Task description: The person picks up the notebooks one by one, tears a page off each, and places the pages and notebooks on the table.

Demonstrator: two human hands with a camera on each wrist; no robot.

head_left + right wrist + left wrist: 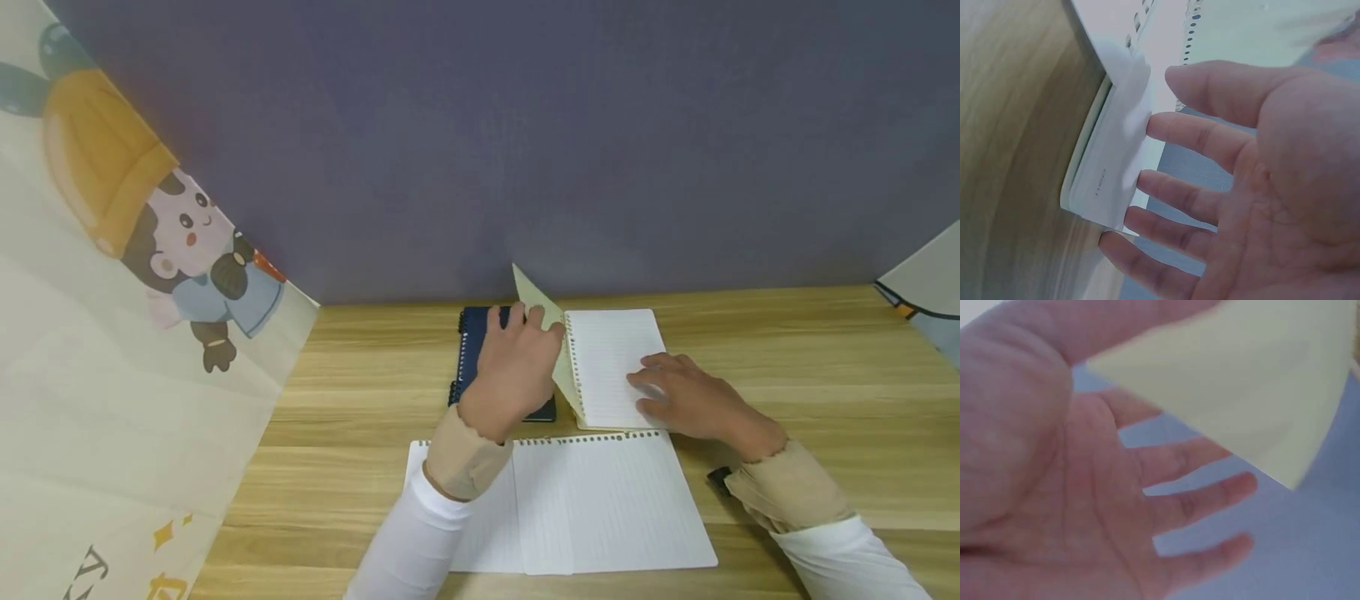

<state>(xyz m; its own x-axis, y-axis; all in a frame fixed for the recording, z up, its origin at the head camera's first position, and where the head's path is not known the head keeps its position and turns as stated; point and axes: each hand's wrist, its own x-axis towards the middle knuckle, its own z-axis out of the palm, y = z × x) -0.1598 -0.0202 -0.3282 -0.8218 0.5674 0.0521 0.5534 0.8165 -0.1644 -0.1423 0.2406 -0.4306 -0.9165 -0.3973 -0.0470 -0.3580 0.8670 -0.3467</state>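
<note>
A spiral notebook lies open at the back of the table, its white lined page flat and its pale yellow-green cover tilted up on the left. My left hand is at that cover, fingers spread. In the left wrist view the cover passes between thumb and fingers, hiding some fingertips. With fingers extended, my right hand rests at the right side of the lined page. The right wrist view shows the right fingertips along the page surface. Beneath the left hand lies a dark blue spiral notebook, partly covered.
In front, a larger open notebook with white lined pages lies flat, holes along its far edge, partly under the left forearm. A dark wall panel rises behind the wooden table. A cartoon-printed sheet stands at left.
</note>
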